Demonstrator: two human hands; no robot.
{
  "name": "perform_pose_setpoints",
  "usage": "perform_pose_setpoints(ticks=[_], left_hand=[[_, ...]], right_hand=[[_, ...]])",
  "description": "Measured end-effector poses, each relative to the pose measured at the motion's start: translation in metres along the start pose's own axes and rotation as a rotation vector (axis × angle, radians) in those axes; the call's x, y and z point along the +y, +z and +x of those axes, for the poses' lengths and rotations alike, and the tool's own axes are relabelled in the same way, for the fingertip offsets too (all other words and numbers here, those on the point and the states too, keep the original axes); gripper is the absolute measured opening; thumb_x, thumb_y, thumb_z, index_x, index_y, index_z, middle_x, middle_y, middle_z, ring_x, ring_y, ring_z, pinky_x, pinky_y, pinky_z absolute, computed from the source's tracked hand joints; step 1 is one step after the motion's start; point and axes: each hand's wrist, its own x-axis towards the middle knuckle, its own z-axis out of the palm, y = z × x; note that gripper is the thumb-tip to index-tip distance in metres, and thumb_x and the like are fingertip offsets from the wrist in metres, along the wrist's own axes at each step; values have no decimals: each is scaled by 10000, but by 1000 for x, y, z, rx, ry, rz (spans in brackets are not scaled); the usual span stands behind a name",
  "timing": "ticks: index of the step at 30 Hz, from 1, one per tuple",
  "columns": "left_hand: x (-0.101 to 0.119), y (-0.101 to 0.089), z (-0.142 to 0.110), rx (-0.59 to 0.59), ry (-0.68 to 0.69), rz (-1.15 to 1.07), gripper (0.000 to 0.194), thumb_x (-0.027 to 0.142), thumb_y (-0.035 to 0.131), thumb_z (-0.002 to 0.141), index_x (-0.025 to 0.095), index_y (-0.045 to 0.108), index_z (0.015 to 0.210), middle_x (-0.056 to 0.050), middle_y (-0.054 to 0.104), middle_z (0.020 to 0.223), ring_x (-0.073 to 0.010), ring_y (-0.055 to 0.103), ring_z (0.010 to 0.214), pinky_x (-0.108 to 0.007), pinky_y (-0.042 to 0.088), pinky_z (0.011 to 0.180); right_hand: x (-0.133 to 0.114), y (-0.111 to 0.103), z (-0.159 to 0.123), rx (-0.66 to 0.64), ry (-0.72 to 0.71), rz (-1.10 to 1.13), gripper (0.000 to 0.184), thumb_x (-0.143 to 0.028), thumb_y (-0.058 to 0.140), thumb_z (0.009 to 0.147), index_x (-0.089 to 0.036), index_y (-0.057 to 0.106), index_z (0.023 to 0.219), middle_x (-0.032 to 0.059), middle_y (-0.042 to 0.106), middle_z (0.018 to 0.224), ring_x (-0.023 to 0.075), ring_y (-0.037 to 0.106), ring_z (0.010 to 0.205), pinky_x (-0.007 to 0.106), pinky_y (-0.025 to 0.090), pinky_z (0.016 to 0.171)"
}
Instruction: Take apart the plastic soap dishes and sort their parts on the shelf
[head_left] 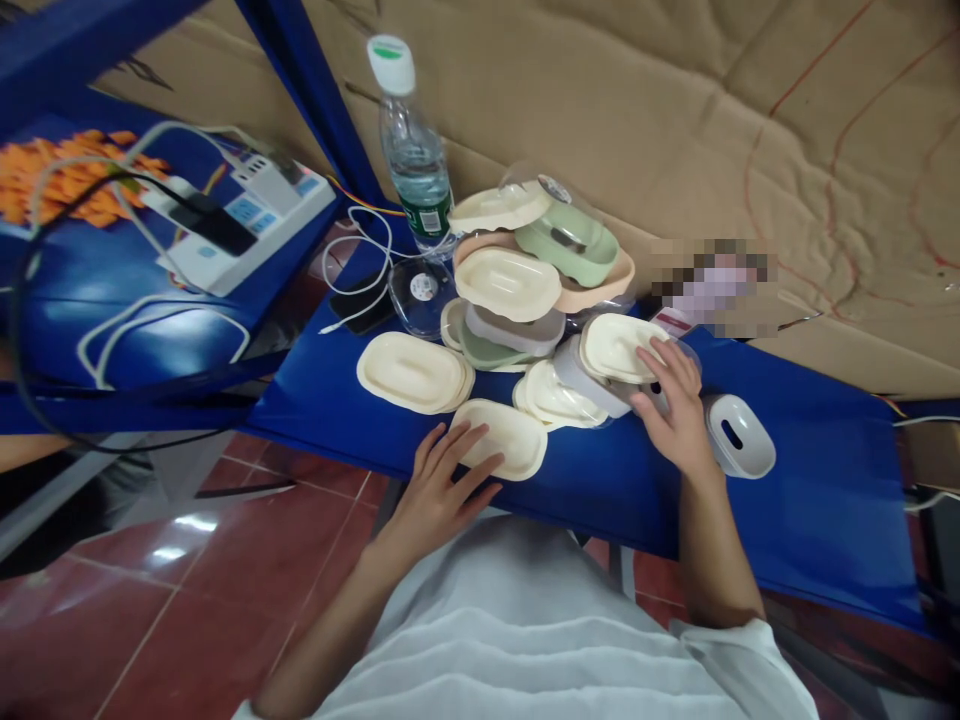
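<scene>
My left hand (446, 490), fingers spread, rests on the near-left part of a cream oval plastic tray (517, 440) at the front edge of the blue table. My right hand (675, 400) lies over the right end of another cream oval piece (619, 345), on top of a small heap; its fingers are extended, and the underside of the hand is hidden. Left of these is a stack of cream oval trays (412, 372). Behind my hands, cream, green, peach and grey dishes (510, 283) are piled up. A white oval dish with a slot (742, 435) sits right of my right hand.
A water bottle (416, 150) stands behind the pile. Left of it lie a white cable (360, 215) and a dark phone-like object (364, 305). A power strip (247, 225) and orange pieces (75, 180) are on the left table (67, 310). Brown sheeting (600, 100) covers the back.
</scene>
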Motion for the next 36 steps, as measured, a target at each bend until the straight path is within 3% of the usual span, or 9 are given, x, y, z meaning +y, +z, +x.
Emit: perform_pose_setpoints(ticks=[4,9,14,19,24,27,31,36], left_hand=[[0,1,0,-20,19,-19,258,159,743,973,234,708,1217,-148,695,1447,-336,589,1452,-618,412,1240],[9,3,-3,-65,37,-42,128,172,737,976,233,738,1088,-108,743,1385,-290,654,1365,-590,370,1273],[26,13,-3,-120,135,-63,106,181,712,992,247,738,1070,-82,764,1342,-272,687,1306,-570,403,1250],[42,29,-4,-109,118,-107,355,200,744,978,280,695,1320,-117,710,1423,-278,661,1346,-519,478,1201],[32,35,-19,55,9,-113,632,247,843,911,329,576,1478,-157,586,1538,-331,608,1416,-520,558,1129],[20,30,-24,113,31,-110,742,227,864,891,356,513,1532,-165,473,1635,-335,574,1463,-486,596,1092],[12,21,-19,21,128,-71,616,199,824,925,338,600,1481,-153,516,1624,-356,543,1500,-516,571,1138],[8,18,-15,-96,184,-105,423,158,744,977,281,680,1376,-126,655,1517,-341,535,1519,-539,563,1171]], right_hand=[[-6,-6,-16,35,-10,12,516,-480,501,1104,-333,504,1598,106,520,1654,345,427,1584,624,337,1287],[-16,8,-36,86,-4,-103,448,-465,639,1052,-321,633,1476,108,595,1571,350,490,1525,575,364,1257],[-21,20,-33,72,3,-143,324,-479,681,1030,-309,746,1298,100,643,1524,361,514,1502,598,325,1247],[-40,12,-41,143,12,-60,264,-439,704,1015,-327,773,1243,67,733,1379,348,619,1411,581,387,1229],[-75,7,-92,155,-98,3,340,-292,750,992,-337,723,1328,46,789,1277,315,694,1326,565,440,1204],[-97,16,-125,98,-142,77,430,-230,767,977,-330,689,1388,42,807,1251,285,725,1270,538,474,1188],[-117,37,-151,31,-145,155,477,-176,747,984,-322,662,1430,29,807,1275,247,720,1288,506,469,1219],[-122,49,-156,-76,-120,132,401,-187,663,1038,-293,664,1425,71,745,1413,255,646,1409,515,455,1247]])
